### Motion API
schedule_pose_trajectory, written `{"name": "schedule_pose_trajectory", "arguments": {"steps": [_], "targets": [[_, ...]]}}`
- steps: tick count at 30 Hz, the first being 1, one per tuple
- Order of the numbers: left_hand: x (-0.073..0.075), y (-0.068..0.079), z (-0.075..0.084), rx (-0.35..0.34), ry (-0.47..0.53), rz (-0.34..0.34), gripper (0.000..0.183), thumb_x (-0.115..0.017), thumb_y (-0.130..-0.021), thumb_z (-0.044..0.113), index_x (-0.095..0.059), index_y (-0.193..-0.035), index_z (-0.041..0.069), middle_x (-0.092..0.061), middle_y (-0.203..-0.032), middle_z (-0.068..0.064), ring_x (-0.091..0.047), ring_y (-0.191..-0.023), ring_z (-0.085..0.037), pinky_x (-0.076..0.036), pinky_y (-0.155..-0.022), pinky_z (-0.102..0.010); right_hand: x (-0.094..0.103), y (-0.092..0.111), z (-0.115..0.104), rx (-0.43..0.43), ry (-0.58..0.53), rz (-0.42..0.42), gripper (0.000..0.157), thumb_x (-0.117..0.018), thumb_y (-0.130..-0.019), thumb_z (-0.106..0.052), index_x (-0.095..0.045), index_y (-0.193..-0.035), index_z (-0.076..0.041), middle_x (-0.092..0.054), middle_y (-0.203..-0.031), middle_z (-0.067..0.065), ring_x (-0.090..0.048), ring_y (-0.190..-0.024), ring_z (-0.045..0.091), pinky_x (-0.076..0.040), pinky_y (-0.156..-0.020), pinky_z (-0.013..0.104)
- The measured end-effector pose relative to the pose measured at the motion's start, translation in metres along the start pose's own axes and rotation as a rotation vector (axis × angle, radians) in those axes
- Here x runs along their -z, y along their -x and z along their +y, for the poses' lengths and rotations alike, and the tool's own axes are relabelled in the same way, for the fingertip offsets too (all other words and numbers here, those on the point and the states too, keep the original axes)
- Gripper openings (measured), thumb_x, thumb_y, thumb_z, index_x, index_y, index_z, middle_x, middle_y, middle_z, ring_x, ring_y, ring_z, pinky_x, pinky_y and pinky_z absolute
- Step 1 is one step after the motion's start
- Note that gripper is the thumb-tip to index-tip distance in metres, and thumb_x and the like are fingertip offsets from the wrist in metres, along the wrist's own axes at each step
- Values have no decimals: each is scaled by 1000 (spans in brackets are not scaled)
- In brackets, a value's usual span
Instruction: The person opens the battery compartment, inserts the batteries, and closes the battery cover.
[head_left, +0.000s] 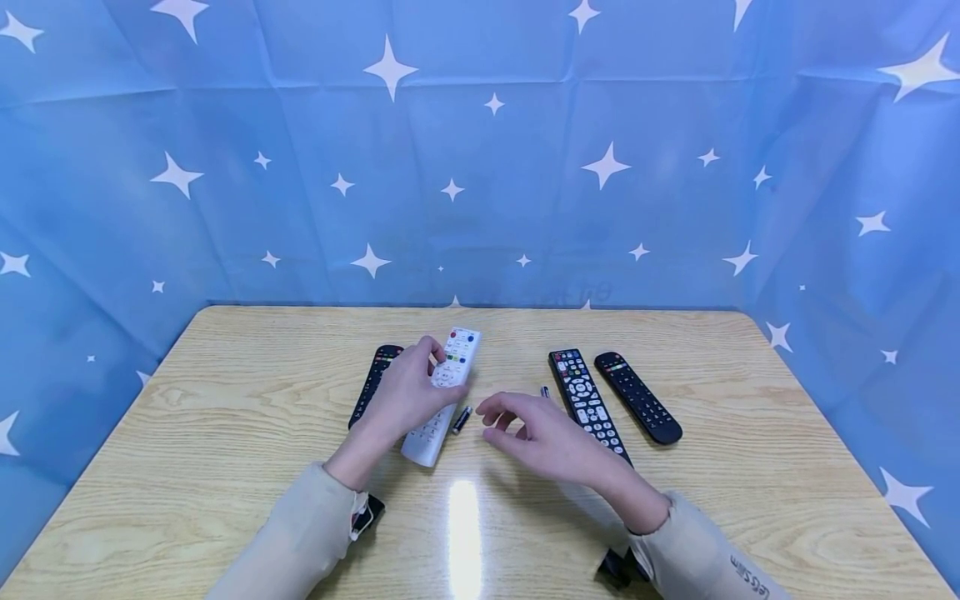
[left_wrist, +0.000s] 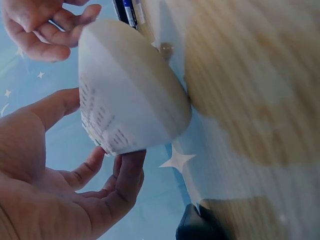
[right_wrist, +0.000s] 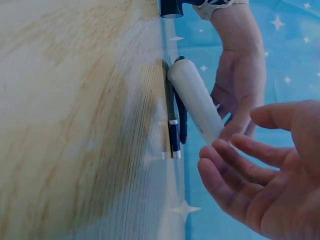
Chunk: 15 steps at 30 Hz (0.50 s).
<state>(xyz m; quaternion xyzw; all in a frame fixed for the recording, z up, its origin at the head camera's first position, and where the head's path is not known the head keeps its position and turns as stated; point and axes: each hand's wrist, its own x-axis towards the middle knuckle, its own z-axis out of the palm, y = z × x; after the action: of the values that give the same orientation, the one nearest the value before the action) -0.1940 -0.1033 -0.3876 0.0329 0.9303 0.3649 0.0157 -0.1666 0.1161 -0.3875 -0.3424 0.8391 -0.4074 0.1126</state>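
My left hand [head_left: 408, 387] grips a white remote control [head_left: 426, 442] across its sides, thumb on one edge and fingers on the other. In the right wrist view the white remote [right_wrist: 195, 97] is tilted, its near end low by the tabletop and its far end raised. The buttons face away from the table in the left wrist view. A dark battery [head_left: 462, 419] lies just right of that remote. My right hand [head_left: 543, 437] hovers beside the battery, fingers loosely bent and holding nothing. Behind the left hand, a black remote [head_left: 367, 387] is partly covered.
To the right lie a black remote with white buttons [head_left: 576, 379], partly behind the right hand, and a slimmer black remote [head_left: 641, 400]. Another battery [head_left: 545, 392] shows past the right hand. The wooden table [head_left: 225, 400] ends at a blue star-patterned cloth [head_left: 510, 225].
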Motion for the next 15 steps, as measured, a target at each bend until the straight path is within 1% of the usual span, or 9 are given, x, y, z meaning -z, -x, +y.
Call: {"name": "schedule_pose_trajectory", "arguments": {"steps": [4, 9, 15], "targets": [[1, 0, 0, 24, -34, -27, 48, -81, -74, 40, -50, -102, 14, -55, -87, -5, -53, -73, -20, -44, -55, -31, 1, 1, -1, -6, 3, -8, 27, -59, -97, -25, -62, -120, -11, -65, -106, 2, -60, -92, 10, -53, -71, 26], [0, -3, 0, 48, -114, -59, 50, -81, -74, 41, -51, -102, 12, -54, -89, -6, -53, -75, -21, -44, -55, -31, 1, 0, -1, -11, 6, -12, 24, -59, -97, -25, -62, -119, -15, -65, -106, 0, -60, -92, 10, -52, -71, 26], [-1, -7, 0, 68, -193, -112, 49, -80, -74, 41, -52, -101, 11, -54, -88, -7, -53, -73, -21, -44, -53, -30, 1, 1, -1, -23, -1, -19, 24, -58, -97, -25, -62, -119, -15, -65, -106, 0, -60, -92, 9, -52, -71, 27]]}}
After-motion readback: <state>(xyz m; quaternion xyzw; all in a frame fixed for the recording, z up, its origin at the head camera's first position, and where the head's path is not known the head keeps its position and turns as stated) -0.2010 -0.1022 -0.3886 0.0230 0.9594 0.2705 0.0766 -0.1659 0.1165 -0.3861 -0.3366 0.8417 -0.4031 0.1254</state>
